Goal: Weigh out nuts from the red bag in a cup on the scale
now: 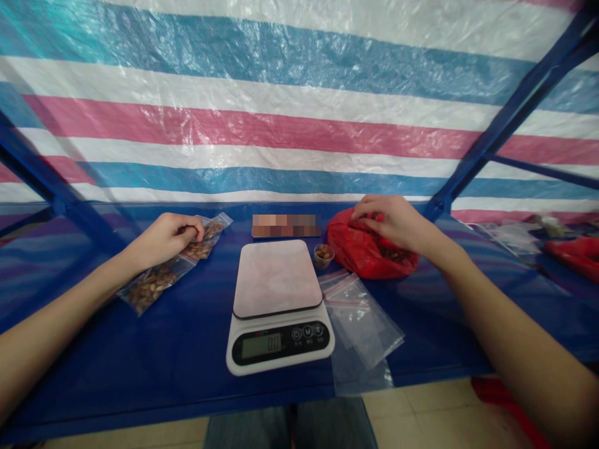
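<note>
On the left, my left hand (167,240) is curled closed over clear zip-lock bags of nuts; whatever its fingers pinch is hidden. One filled bag (206,240) lies under and beyond the fingers, another (152,285) below the wrist. My right hand (388,218) is at the mouth of a red plastic bag (349,246), with its fingers closed on the bag's upper edge. Dark contents show inside, partly covered by the hand. Between the hands stands a white kitchen scale (278,280), its plate bare and its display reading 0.0.
A small clear cup of nuts (323,254) stands between scale and red bag. Flat zip-lock bags (369,321) overlap the table's front edge. A blurred-out flat item (286,226) lies behind the scale. Blue frame bars (505,112) flank the blue table (196,362); another red bag (578,252) lies far right.
</note>
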A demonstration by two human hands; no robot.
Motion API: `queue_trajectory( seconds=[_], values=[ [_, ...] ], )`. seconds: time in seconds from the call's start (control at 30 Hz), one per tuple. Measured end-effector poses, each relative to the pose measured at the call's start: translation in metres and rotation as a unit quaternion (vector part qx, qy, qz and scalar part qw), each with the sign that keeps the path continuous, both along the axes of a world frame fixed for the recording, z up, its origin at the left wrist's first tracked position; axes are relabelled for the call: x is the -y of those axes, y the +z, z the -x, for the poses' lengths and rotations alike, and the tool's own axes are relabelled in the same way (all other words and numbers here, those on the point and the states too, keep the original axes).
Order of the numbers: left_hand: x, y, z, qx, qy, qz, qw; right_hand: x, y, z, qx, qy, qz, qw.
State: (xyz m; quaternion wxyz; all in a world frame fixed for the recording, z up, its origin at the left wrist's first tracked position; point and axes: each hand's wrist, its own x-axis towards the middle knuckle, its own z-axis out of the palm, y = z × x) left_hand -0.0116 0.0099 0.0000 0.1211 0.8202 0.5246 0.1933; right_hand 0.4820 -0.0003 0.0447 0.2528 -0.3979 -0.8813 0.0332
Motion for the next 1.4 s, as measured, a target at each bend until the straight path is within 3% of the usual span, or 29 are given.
queue_trajectory(
  seconds=[0.3, 0.53, 0.63, 0.9, 1.4],
  values=[
    [0.002, 0.001, -0.002, 0.012, -0.001, -0.001, 1.0, 0.003, 0.002, -0.003, 0.012, 0.034, 0.037, 0.999],
    [0.001, 0.0, -0.004, 0.012, -0.006, 0.005, 1.0, 0.005, 0.013, -0.008, -0.027, -0.06, -0.053, 0.996],
    [-0.001, -0.002, -0.002, 0.01, -0.008, 0.009, 1.0, 0.009, 0.01, 0.003, -0.056, -0.059, -0.078, 0.994],
    [-0.003, -0.004, 0.002, 0.02, -0.023, 0.002, 1.0, 0.012, -0.007, 0.026, -0.041, 0.005, -0.038, 0.998],
    [-0.002, -0.001, 0.0, 0.005, -0.015, 0.019, 1.0, 0.005, -0.013, 0.021, -0.016, 0.003, -0.033, 0.999]
  ],
)
